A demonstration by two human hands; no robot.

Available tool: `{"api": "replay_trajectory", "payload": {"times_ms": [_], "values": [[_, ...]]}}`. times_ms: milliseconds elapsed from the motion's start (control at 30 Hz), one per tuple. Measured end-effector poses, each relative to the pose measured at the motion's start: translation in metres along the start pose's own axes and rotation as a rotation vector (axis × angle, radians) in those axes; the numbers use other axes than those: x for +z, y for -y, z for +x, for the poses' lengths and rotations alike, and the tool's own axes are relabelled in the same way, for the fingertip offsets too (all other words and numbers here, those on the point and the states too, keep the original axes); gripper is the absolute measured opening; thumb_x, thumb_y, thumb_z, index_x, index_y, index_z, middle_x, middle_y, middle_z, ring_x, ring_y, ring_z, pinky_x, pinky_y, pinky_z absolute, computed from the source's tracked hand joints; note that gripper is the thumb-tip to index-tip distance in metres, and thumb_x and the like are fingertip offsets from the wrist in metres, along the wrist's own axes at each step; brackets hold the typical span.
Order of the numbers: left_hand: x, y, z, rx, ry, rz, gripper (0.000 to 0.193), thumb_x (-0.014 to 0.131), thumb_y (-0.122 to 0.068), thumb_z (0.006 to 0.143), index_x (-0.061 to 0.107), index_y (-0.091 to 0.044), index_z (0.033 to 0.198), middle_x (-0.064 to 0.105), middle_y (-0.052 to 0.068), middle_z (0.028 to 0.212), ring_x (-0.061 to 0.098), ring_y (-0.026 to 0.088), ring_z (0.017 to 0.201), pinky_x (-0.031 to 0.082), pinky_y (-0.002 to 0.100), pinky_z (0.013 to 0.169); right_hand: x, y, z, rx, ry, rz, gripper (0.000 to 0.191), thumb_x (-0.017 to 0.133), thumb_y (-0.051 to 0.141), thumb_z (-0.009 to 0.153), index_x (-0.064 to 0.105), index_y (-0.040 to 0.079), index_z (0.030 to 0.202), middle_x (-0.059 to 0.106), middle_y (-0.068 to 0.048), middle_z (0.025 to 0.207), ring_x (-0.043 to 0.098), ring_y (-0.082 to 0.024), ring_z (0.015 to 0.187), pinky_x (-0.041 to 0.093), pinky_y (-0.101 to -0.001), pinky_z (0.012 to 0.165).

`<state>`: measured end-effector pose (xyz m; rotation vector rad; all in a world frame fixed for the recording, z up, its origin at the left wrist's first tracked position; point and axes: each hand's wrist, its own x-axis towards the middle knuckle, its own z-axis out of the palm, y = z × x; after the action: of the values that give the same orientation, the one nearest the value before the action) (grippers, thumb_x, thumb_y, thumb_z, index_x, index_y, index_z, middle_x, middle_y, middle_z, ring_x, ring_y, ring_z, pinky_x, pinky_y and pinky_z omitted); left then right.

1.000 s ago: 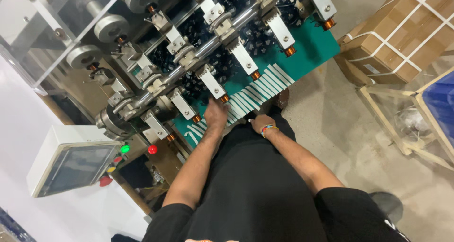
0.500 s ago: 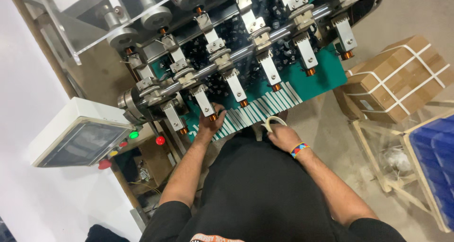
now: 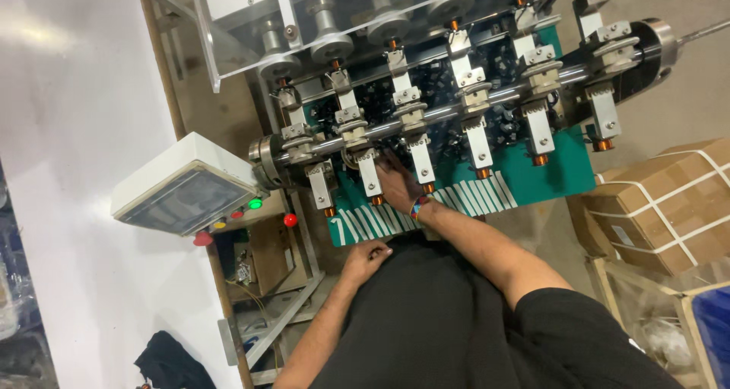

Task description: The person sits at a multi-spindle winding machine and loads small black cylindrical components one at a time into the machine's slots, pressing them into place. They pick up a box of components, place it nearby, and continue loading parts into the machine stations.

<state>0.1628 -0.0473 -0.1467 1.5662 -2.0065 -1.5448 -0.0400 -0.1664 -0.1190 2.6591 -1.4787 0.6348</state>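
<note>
Machinery filled the upper part of the head view: a winding machine [image 3: 456, 92] with a long steel shaft [image 3: 456, 115] running across it, and a row of white clamp arms [image 3: 479, 142] hanging off that shaft, each ending in a small copper-coloured coil [image 3: 538, 160]. Below the shaft lay a green tray [image 3: 563, 177] with white strips [image 3: 475, 197] lined up along its near edge.

The right hand [image 3: 395, 185] reached up over the green tray to just below the shaft, between two of the clamp arms, with a bright woven wristband [image 3: 417, 206] at its wrist. Its fingers pointed toward the dark parts [image 3: 380, 104] heaped behind the shaft; whether they gripped anything could not be told, as the fingertips were hidden among the arms. The left hand [image 3: 366, 258] rested low, just under the near edge of the green tray, against the person's black shirt [image 3: 456, 320], its fingers loosely curled and holding nothing that showed.

Left of the shaft's end sat a white control box [image 3: 186, 187] with a green, a yellow and red buttons [image 3: 255, 203] beside it. Right of the green tray stood a strapped cardboard box [image 3: 661, 199].
</note>
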Motion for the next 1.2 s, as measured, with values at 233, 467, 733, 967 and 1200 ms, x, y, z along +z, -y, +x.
{"api": "replay_trajectory", "payload": {"times_ms": [233,467,733,967,1200], "values": [[0.0,0.008,-0.001,-0.119,0.111,-0.111,0.04,0.073,-0.041,0.09,0.078,-0.002,0.1,0.075,0.013,0.105,0.071,0.023,0.099,0.055,0.037,0.09,-0.044,-0.041,-0.117,0.333,0.083,0.317,0.047,0.069,0.009,0.078,0.063,0.002,0.123,0.059,-0.023,0.127,0.054,-0.043,0.115,0.048,-0.0508,0.095],[0.045,-0.035,0.037,-0.097,0.071,-0.067,0.033,0.076,-0.036,0.089,0.075,-0.003,0.09,0.074,0.01,0.096,0.071,0.022,0.087,0.057,0.037,0.079,-0.094,-0.188,-0.166,0.945,-0.14,0.47,0.034,0.064,0.014,0.097,0.065,0.009,0.131,0.068,-0.013,0.128,0.07,-0.031,0.11,0.056,-0.0435,0.093],[0.133,-0.1,0.074,-0.071,-0.113,0.039,0.026,0.075,-0.032,0.09,0.073,-0.006,0.092,0.069,0.01,0.09,0.067,0.024,0.078,0.053,0.038,0.072,-0.082,-0.306,-0.193,0.626,0.014,0.154,0.037,0.063,0.016,0.092,0.063,0.01,0.128,0.064,-0.015,0.131,0.064,-0.033,0.111,0.051,-0.0476,0.091],[0.189,-0.134,0.064,-0.211,-0.344,0.003,0.025,0.074,-0.03,0.088,0.071,-0.005,0.09,0.068,0.01,0.085,0.066,0.023,0.073,0.053,0.037,0.068,-0.082,-0.334,-0.188,0.079,0.378,-0.28,0.035,0.06,0.022,0.088,0.064,0.016,0.123,0.064,-0.014,0.128,0.063,-0.031,0.117,0.052,-0.0484,0.097],[0.206,-0.156,0.069,-0.205,-0.381,0.01,0.026,0.074,-0.027,0.09,0.072,-0.001,0.088,0.067,0.013,0.085,0.064,0.026,0.075,0.051,0.038,0.069,-0.095,-0.332,-0.183,-0.058,0.348,-0.268,0.033,0.059,0.021,0.087,0.065,0.016,0.12,0.067,-0.011,0.127,0.065,-0.028,0.12,0.054,-0.0441,0.099]]}}
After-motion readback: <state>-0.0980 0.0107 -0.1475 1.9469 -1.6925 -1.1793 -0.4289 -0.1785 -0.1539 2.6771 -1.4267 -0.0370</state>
